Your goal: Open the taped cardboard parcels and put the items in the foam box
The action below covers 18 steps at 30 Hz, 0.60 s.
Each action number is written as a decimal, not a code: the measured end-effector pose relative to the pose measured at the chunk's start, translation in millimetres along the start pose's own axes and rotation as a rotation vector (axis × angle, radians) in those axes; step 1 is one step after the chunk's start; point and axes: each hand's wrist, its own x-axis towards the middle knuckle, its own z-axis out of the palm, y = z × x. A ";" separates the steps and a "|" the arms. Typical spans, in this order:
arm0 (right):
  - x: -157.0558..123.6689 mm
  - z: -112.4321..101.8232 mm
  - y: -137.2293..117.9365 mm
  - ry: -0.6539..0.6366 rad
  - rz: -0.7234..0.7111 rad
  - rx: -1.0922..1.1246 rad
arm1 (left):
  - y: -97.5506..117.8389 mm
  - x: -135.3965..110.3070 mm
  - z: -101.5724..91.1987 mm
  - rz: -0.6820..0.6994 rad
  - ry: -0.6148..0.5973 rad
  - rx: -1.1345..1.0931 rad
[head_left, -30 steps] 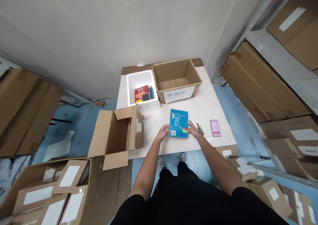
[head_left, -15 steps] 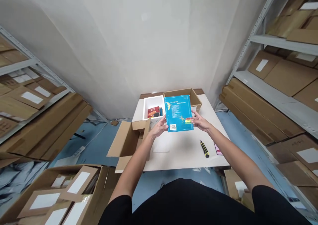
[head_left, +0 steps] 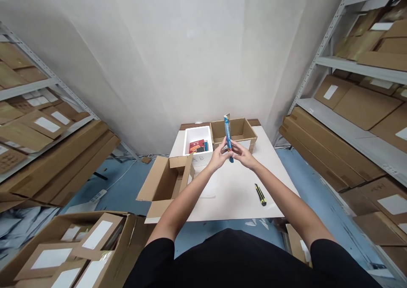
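A blue book [head_left: 228, 131] is held upright above the table, its spine turned toward me. My left hand [head_left: 219, 156] grips it from the left side and my right hand [head_left: 243, 153] from the right, fingers closed against the covers near the lower end. Behind the book stands an open cardboard box [head_left: 251, 142]. To its left, a white foam box [head_left: 187, 139] holds a red book [head_left: 196, 145] and other small items. A yellow and black utility knife [head_left: 260, 195] lies on the table to the right of my hands.
An open cardboard carton [head_left: 160, 182] stands at the table's left edge. A large carton of packed boxes [head_left: 130, 228] is at the lower left. Shelves with cardboard boxes line the left [head_left: 28, 89] and right [head_left: 359, 65] sides. The white tabletop [head_left: 229, 203] lies before me.
The book has turned from its back cover facing me to its spine facing me. Both hands have come closer together around it.
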 end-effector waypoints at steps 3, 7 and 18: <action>3.6 3.7 4.3 -0.061 -0.004 -0.079 | 9.6 1.0 -7.0 0.000 0.051 0.007; 11.7 -17.3 8.6 0.106 -0.014 -0.199 | 26.7 -4.0 -28.1 -0.040 0.072 -0.069; 3.9 -79.0 14.1 0.130 0.296 0.230 | 25.2 -21.7 -69.9 -0.232 -0.069 -0.212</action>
